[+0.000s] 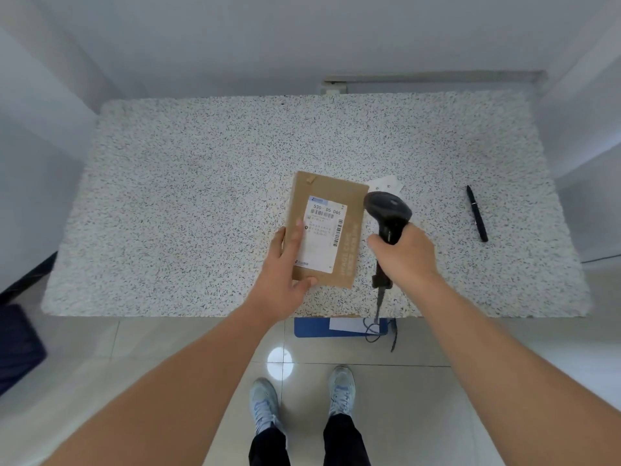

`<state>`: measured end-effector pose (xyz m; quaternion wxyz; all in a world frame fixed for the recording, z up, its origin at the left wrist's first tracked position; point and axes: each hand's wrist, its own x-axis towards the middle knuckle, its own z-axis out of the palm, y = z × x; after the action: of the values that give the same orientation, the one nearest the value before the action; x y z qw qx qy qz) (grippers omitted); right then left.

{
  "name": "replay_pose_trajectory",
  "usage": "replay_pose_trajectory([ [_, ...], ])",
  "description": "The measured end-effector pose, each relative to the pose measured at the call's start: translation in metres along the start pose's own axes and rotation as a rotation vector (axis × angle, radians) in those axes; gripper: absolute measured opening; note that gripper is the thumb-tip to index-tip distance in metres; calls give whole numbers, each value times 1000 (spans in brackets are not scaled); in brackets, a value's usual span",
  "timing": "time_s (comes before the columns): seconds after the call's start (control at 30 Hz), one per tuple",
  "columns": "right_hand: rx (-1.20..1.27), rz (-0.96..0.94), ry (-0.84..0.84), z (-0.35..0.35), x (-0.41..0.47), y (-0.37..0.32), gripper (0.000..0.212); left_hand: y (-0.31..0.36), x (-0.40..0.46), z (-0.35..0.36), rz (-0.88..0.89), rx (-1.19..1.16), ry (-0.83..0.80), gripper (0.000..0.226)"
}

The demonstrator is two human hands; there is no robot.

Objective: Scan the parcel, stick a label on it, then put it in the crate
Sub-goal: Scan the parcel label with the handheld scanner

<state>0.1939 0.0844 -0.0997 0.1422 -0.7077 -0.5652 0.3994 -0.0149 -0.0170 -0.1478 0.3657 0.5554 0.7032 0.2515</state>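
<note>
A flat brown cardboard parcel (349, 210) lies near the middle of the speckled table (201, 183), with a white shipping label (322, 235) bearing barcodes on its top face. My left hand (289, 264) grips the parcel's near left corner, fingers over the top and thumb at the bottom edge. My right hand (403, 253) is closed around the handle of a black barcode scanner (388, 211), whose head hangs just right of the parcel, pointing at it. A sheet of white labels (386, 185) lies behind the scanner, partly hidden.
A black pen (476, 213) lies on the table's right side. The scanner's cable (378, 307) drops over the front edge. A blue crate (312, 327) shows under the table's front edge with something white inside. A dark object (16, 344) stands on the floor at left.
</note>
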Motion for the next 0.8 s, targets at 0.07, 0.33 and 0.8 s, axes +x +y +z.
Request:
replay_pose_trajectory([
  [0.07, 22, -83, -65, 1, -16, -1, 20, 3, -2, 0, 15, 30, 6, 117],
  [0.33, 31, -184, -112, 10, -48, -9, 30, 1, -9, 0, 28, 24, 36, 117],
  [0.8, 66, -206, -71, 9, -65, -24, 38, -4, -3, -3, -15, -50, 40, 122],
])
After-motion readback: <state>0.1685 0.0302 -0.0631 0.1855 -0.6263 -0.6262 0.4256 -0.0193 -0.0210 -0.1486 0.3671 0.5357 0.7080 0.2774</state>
